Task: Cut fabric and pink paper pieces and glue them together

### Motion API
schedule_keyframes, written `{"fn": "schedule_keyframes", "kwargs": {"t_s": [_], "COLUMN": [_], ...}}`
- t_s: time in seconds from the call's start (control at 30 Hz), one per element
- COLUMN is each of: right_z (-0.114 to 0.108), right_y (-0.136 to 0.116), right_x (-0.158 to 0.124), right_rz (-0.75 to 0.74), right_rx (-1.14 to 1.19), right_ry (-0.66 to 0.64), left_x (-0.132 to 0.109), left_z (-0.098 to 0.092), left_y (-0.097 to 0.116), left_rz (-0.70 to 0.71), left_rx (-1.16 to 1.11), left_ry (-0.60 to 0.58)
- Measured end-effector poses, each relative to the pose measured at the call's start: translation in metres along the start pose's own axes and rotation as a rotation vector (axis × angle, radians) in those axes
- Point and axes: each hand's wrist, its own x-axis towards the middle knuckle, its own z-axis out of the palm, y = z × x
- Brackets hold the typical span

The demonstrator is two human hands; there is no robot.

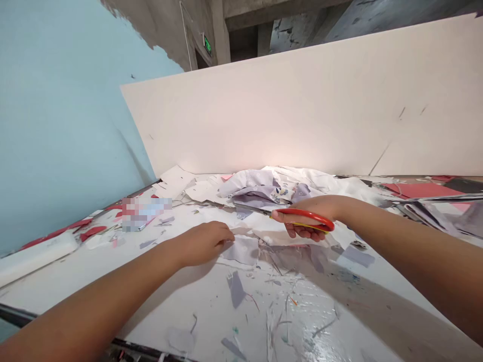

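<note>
Glossy scrap-strewn white table (pixel 181 296), left hand (pixel 202 245) pinching lilac cloth (pixel 244 251), right hand (pixel 320 203) gripping red-handled scissors (pixel 319 218)

Bright; hotspot low on white panel (pixel 271 115), glare on near desk (pixel 204 301), soft shadows, pixelated patch (pixel 143 213) left, edges stretched.

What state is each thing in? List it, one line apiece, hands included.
Scissors: held, blades apparently closed
Right hand: gripping the scissors
Left hand: fingers at the pale fabric piece's edge
Pale fabric piece: mostly flat
Lilac cloth: crumpled
Tabletop: littered
Pale board: upright
Green sign: lit
</note>
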Motion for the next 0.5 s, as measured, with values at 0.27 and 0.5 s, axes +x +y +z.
{"fn": "schedule_keyframes", "kwargs": {"t_s": [0.27, 0.5], "right_z": [0.023, 0.029], "right_y": [0.009, 0.020], "right_x": [0.014, 0.016], "right_rz": [-0.066, -0.067], "right_rx": [-0.038, -0.008], "right_ry": [0.045, 0.053], "left_x": [0.032, 0.049], "left_z": [-0.004, -0.007], "left_y": [0.006, 0.003], "left_rz": [-0.082, -0.081], "left_rx": [0.015, 0.038], "left_ry": [-0.144, -0.238]}}
